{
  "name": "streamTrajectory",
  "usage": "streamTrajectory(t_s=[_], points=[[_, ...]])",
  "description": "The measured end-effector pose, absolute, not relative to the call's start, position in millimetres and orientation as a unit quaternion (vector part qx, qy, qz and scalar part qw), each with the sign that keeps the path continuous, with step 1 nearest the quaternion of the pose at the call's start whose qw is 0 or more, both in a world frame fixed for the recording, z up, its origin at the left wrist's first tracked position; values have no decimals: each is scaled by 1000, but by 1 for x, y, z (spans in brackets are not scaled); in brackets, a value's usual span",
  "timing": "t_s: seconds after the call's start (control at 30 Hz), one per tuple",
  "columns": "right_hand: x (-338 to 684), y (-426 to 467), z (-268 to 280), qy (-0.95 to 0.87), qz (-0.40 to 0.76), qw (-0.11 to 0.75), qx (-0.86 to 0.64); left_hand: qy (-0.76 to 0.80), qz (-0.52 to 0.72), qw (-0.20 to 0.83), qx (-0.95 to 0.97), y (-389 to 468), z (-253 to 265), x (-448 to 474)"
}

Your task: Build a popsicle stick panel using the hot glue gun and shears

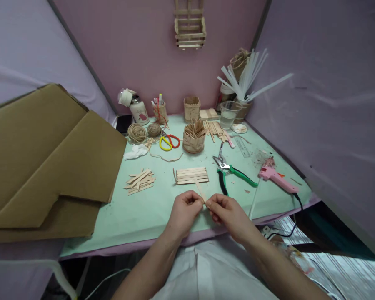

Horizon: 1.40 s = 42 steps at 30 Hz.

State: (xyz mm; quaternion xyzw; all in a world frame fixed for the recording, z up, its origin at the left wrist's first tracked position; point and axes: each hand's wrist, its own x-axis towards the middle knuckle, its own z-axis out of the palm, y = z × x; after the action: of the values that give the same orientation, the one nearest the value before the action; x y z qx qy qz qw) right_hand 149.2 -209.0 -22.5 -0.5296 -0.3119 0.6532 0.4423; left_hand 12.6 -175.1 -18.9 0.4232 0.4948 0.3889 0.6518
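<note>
A wooden craft stick [200, 188] points away from me at the table's front, its near end pinched between the fingertips of my left hand [186, 211] and my right hand [227, 213]. Both hands are closed, fingertips almost meeting. The stick's far end overlaps the near edge of a small panel of craft sticks [192, 175] laid side by side; whether they touch, I cannot tell. One stick stands on edge at the panel's left side. Green-handled pruning shears [224, 166] lie with jaws apart, just beyond my right hand.
Loose stick pieces [140, 181] are piled left, near a large cardboard sheet [50, 166]. A pink glue gun [278, 179] lies right, its cord over the edge. Behind are scissors [169, 141], a stick-filled holder [193, 139], twine [136, 133] and a cup of liquid [228, 116].
</note>
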Motion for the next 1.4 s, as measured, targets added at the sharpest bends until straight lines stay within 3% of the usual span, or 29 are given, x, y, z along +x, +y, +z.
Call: streamTrajectory(t_s=[0.17, 0.33, 0.77, 1.0, 1.17, 1.27, 1.4], points=[[147, -211, -14, -250, 737, 429, -459, 461, 387, 712, 361, -174, -24, 17], [153, -210, -3, -220, 745, 458, -432, 423, 426, 721, 346, -174, -22, 17], [188, -219, 20, -267, 681, 525, -436, 322, 217, 613, 688, -208, -18, 34], [174, -220, 9, -216, 778, 465, -364, 430, 409, 655, 467, -174, 8, 15], [157, -220, -6, -213, 812, 419, -344, 368, 421, 751, 352, -165, 13, 13], [153, -218, -10, -319, 736, 432, -412, 375, 426, 749, 342, -168, 6, 16], [151, -218, -8, -507, 518, 440, -530, 397, 429, 712, 389, -170, -3, 18]])
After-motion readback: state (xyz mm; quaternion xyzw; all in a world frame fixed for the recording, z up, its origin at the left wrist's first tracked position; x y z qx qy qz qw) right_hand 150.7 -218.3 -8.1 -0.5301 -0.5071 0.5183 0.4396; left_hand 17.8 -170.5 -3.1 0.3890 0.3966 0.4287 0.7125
